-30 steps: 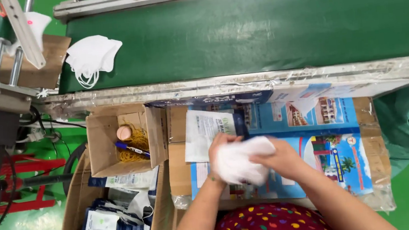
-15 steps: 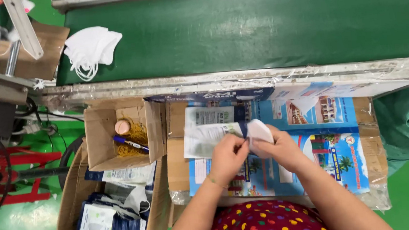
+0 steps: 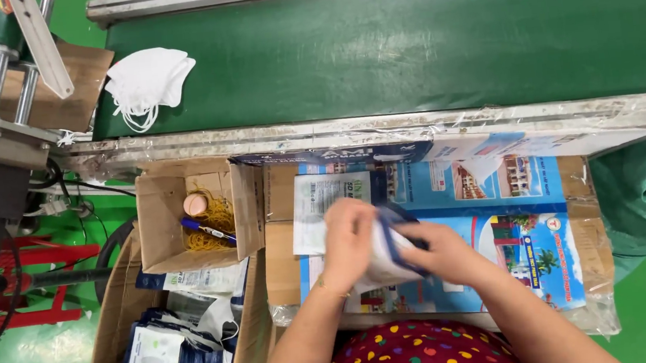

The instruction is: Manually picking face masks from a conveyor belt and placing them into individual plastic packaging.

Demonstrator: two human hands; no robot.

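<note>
The fingers of the left hand (image 3: 349,237) curl over the top of a white pouch with a dark blue edge (image 3: 385,252), closed on its left side. The fingers of the right hand (image 3: 440,255) grip the same pouch from its right side, thumb on its dark edge. The pouch sits between both hands, raised just above the bench (image 3: 545,224), which is covered with printed blue sheets under clear film. A white paper sheet (image 3: 317,205) lies flat just left of the pouch. Further left of the pouch stands a small open cardboard box (image 3: 163,219) containing rubber bands (image 3: 217,218) and a blue pen (image 3: 206,230). Well beyond the pouch, a white face mask (image 3: 147,84) rests on the green conveyor belt (image 3: 405,50).
</note>
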